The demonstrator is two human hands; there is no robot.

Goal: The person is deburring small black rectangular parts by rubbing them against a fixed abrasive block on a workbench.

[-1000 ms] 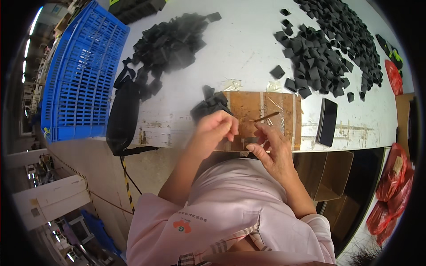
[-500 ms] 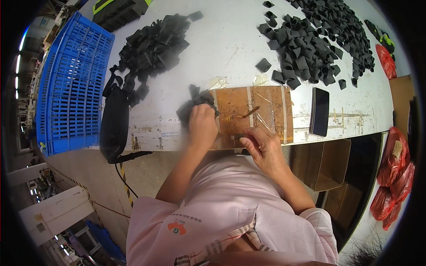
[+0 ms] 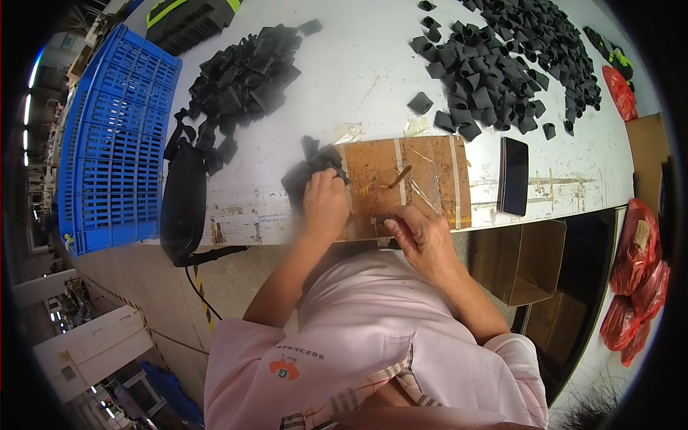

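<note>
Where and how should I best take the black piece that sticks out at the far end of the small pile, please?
Probably best: pinch the free far end of the black piece, coming from the far side and above. That end projects beyond the small pile, while its near end seems tucked into it, and the left hand occupies the near side.

1 blue crate [image 3: 120,154] stands at left, 1 black bag [image 3: 183,208] just beside it; 1 phone [image 3: 513,177] and red bags [image 3: 634,247] at right.

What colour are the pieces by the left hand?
Near-black pieces, best seen in the head view.
</note>
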